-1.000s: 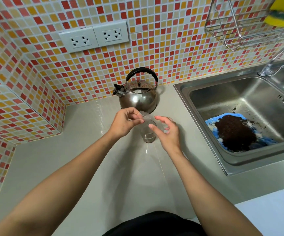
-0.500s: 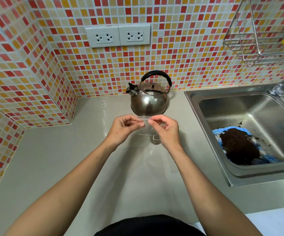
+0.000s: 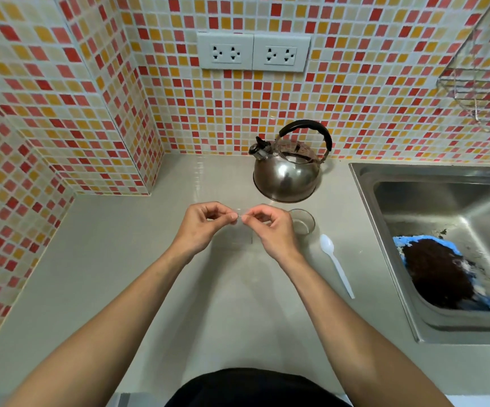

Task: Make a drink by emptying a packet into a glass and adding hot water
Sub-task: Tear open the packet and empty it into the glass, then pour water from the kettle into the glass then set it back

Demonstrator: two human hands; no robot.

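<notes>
both hands, left hand and right hand, pinch a clear packet at its top. glass looks empty; pouring and kettle water remain.

bright even indoor light, soft faint shadows under the arms on the counter, glare spots on the kettle and the sink at right, strong wide-angle bending of tile lines toward the edges, slight softness in the corners
</notes>
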